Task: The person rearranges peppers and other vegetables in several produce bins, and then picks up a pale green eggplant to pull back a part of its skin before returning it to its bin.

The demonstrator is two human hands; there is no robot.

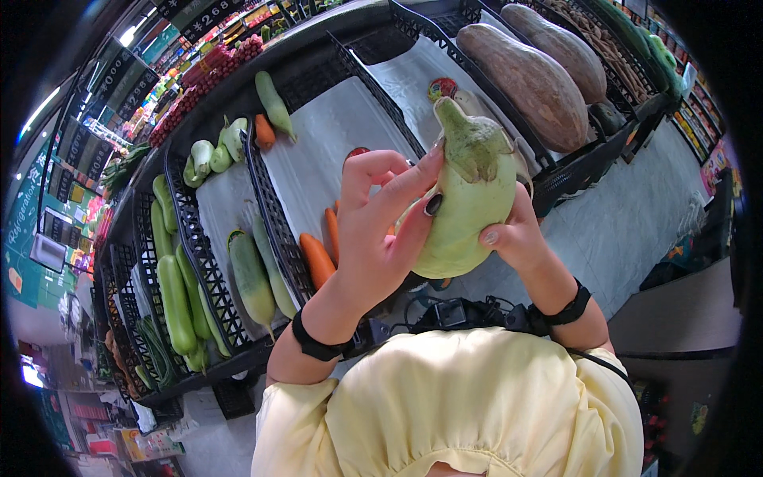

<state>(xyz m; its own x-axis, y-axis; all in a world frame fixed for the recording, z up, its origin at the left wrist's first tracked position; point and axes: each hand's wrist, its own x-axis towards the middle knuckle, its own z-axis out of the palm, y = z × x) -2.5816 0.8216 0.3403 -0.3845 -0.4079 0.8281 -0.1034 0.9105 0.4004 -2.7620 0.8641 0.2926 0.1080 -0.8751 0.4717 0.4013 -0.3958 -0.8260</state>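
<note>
In front of my chest, a pale green eggplant [471,217] is held up with its stem end and rough green calyx facing away from me. My right hand [520,229] grips its right side, the thumb on the near surface and the other fingers hidden behind it. Against the left side lies my left hand [375,208], its thumb and fingertips touching the skin close to the calyx. Beneath the left hand are carrots [317,259] in a black crate, partly covered by the hand and wrist.
Black plastic crates line the sloping produce stand. Green radishes [253,277] and long light green gourds [177,304] lie to the left. Two large tan squashes [524,86] rest at the upper right. Price signs [119,77] hang at the upper left. Tiled floor [602,238] shows at right.
</note>
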